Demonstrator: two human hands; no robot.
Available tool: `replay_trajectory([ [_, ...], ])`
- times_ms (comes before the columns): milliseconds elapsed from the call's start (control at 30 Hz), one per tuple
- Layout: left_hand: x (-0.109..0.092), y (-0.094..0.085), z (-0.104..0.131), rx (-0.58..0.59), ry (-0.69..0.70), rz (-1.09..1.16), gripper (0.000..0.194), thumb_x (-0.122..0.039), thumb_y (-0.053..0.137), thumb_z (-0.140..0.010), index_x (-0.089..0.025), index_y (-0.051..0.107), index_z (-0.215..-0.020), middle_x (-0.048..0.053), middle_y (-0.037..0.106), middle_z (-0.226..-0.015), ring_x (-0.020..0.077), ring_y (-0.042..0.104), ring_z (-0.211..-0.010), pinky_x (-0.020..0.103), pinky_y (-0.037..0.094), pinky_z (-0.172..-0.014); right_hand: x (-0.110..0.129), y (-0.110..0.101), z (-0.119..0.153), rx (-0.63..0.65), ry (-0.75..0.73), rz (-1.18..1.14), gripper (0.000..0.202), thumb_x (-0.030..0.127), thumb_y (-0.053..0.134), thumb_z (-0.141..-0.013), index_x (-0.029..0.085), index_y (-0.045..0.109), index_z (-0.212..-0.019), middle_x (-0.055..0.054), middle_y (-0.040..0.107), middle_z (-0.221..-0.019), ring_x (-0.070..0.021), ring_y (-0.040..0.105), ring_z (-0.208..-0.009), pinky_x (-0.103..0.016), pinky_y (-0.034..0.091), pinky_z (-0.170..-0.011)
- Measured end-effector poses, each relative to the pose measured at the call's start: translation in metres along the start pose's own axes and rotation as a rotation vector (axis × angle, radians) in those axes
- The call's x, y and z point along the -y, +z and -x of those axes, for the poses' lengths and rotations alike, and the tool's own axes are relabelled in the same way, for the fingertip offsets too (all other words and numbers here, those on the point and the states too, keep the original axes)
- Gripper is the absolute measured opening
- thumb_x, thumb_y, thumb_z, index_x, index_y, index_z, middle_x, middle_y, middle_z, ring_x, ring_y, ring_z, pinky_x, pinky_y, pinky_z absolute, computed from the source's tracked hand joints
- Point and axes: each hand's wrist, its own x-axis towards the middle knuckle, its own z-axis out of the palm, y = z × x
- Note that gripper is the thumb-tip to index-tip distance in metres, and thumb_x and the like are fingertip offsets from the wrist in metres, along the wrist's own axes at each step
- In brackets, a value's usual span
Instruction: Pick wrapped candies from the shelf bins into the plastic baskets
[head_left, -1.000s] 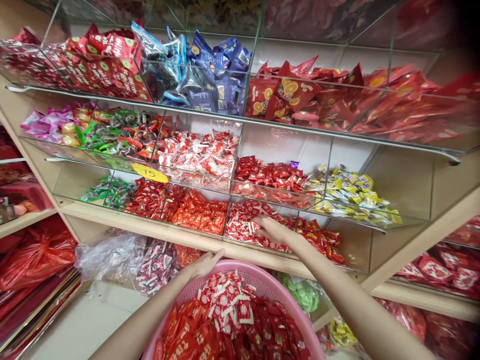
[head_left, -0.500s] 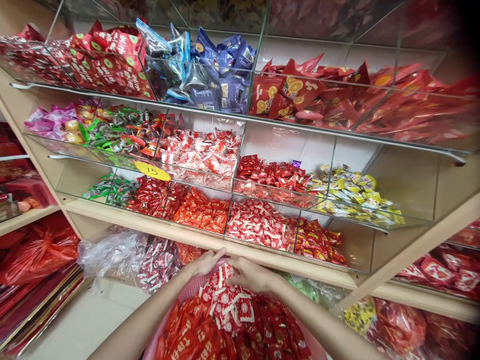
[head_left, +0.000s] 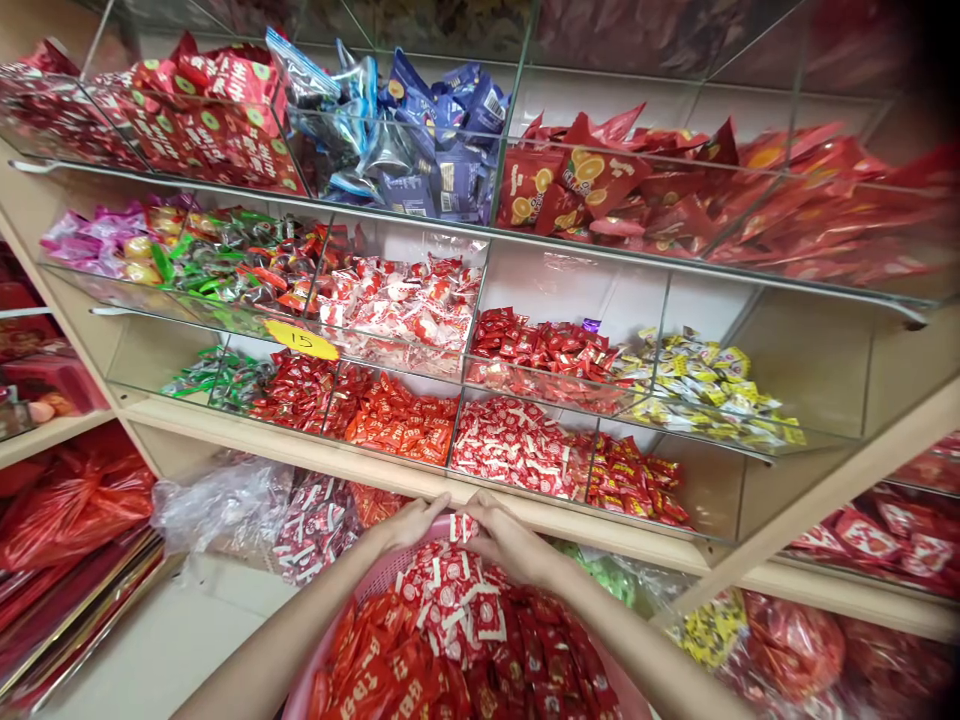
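Note:
A pink plastic basket (head_left: 379, 580) full of wrapped sweets stands low in front of me, its far rim close to the shelf's front edge. My left hand (head_left: 415, 522) is closed on that far rim, with the thumb on top and the other fingers mostly hidden. Just right of it, my right hand (head_left: 506, 535) pinches a small red-and-white wrapped candy (head_left: 463, 527) over the basket. Similar red-and-white candies (head_left: 450, 590) lie heaped below, between orange-red packets (head_left: 386, 660) on the left and darker red ones (head_left: 555, 650) on the right.
Ahead rises a candy shelf (head_left: 247, 425) with clear-walled compartments of sweets. A yellow price tag (head_left: 302, 341) marked 15 hangs on its middle tier. Bagged sweets (head_left: 319, 525) lie beneath, left of the basket, and more bags (head_left: 795, 640) lie at right.
My right hand has lifted slightly from the heap toward the far rim, with a red-and-white candy now between its fingers. My left hand stays at the rim.

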Motion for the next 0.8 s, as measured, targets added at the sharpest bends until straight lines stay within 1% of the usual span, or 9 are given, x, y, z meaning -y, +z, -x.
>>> replay_trajectory([
  [67,0.0,0.0,0.0,0.007,0.002,-0.006,0.08,-0.071,0.023,-0.072,-0.01,0.062,-0.105,0.012,0.061,-0.11,0.0275,0.051,-0.108,0.031,0.031,-0.092,0.0,-0.009,0.006,0.0,0.047,0.039,0.015,0.019,0.05,-0.079,0.02,0.057,-0.093,-0.002,0.049,-0.087,-0.0152,0.048,-0.085,-0.026,0.038,-0.077],
  [167,-0.001,0.0,0.0,-0.019,-0.024,-0.041,0.081,-0.072,0.022,-0.072,-0.01,0.059,-0.11,0.014,0.054,-0.119,0.0271,0.047,-0.113,0.031,0.03,-0.094,-0.002,-0.015,0.018,0.051,0.124,0.107,0.013,0.019,0.052,-0.077,0.018,0.057,-0.089,-0.004,0.052,-0.089,-0.0163,0.05,-0.084,-0.027,0.039,-0.076],
  [300,0.0,0.001,0.0,-0.024,-0.043,-0.062,0.083,-0.072,0.021,-0.071,-0.01,0.058,-0.111,0.015,0.051,-0.122,0.0273,0.045,-0.115,0.03,0.03,-0.094,-0.01,-0.008,0.034,0.103,0.091,0.137,0.019,0.019,0.052,-0.075,0.019,0.056,-0.094,-0.004,0.057,-0.1,-0.0188,0.05,-0.096,-0.029,0.037,-0.086],
  [400,0.001,0.001,0.0,-0.029,-0.051,-0.057,0.085,-0.073,0.021,-0.071,-0.009,0.055,-0.115,0.015,0.048,-0.126,0.0276,0.041,-0.118,0.031,0.027,-0.096,-0.015,0.001,0.04,0.131,0.106,0.166,0.018,0.021,0.051,-0.076,0.018,0.056,-0.092,-0.005,0.059,-0.098,-0.0201,0.053,-0.093,-0.031,0.039,-0.084],
  [467,0.002,0.001,0.0,-0.027,-0.052,-0.057,0.085,-0.074,0.021,-0.07,-0.009,0.055,-0.114,0.015,0.048,-0.125,0.0282,0.042,-0.117,0.031,0.027,-0.096,-0.016,0.005,0.041,0.145,0.133,0.192,0.016,0.023,0.051,-0.076,0.017,0.057,-0.09,-0.006,0.06,-0.095,-0.0206,0.054,-0.089,-0.031,0.041,-0.081],
  [533,0.001,0.0,0.001,-0.024,-0.058,-0.063,0.085,-0.074,0.02,-0.07,-0.009,0.058,-0.109,0.015,0.053,-0.121,0.029,0.045,-0.114,0.031,0.029,-0.094,-0.015,0.008,0.04,0.154,0.159,0.216,0.016,0.024,0.05,-0.077,0.017,0.057,-0.09,-0.007,0.061,-0.096,-0.0211,0.054,-0.09,-0.032,0.042,-0.081],
  [667,0.001,-0.001,0.003,0.002,-0.061,-0.06,0.084,-0.074,0.02,-0.069,-0.008,0.062,-0.1,0.016,0.061,-0.109,0.0294,0.051,-0.106,0.032,0.032,-0.091,-0.011,0.007,0.04,0.161,0.207,0.236,0.021,0.023,0.048,-0.079,0.017,0.055,-0.098,-0.007,0.06,-0.102,-0.0215,0.053,-0.096,-0.032,0.041,-0.084],
  [800,-0.001,-0.001,0.004,-0.005,-0.07,-0.063,0.084,-0.073,0.02,-0.07,-0.008,0.06,-0.105,0.016,0.059,-0.112,0.03,0.049,-0.108,0.034,0.032,-0.091,-0.011,0.008,0.042,0.163,0.192,0.228,0.023,0.022,0.049,-0.078,0.018,0.055,-0.1,-0.007,0.06,-0.1,-0.0215,0.052,-0.096,-0.031,0.04,-0.085],
])
